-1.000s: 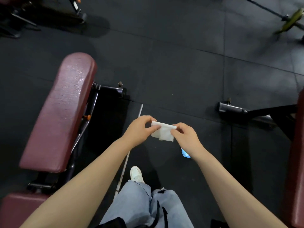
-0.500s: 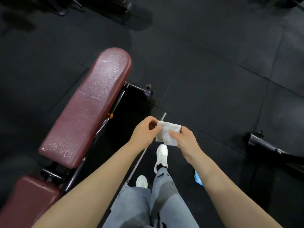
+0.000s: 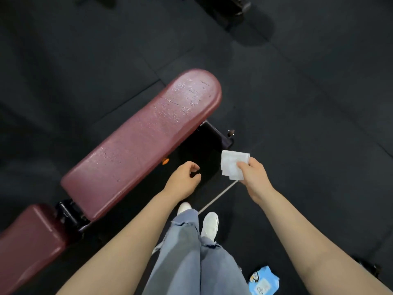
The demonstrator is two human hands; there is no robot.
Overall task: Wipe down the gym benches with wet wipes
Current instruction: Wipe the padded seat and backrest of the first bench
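Observation:
A dark red padded bench backrest (image 3: 144,141) runs diagonally from lower left to upper middle, its surface speckled with wet droplets. Its seat pad (image 3: 27,241) sits at the lower left. My right hand (image 3: 255,179) pinches a folded white wet wipe (image 3: 231,165), held in the air to the right of the bench. My left hand (image 3: 182,179) hovers beside the bench's near edge with loosely curled fingers and holds nothing.
The bench's black frame (image 3: 214,135) and foot stick out under the backrest. A blue wet wipe pack (image 3: 263,282) lies on the black rubber floor by my right leg. A thin pale strip (image 3: 217,198) lies on the floor. Dark equipment (image 3: 234,5) stands at the top.
My left hand has let go of the wipe and dropped toward the bench. My right hand keeps the wipe. The view has swung so the bench sits nearer the middle.

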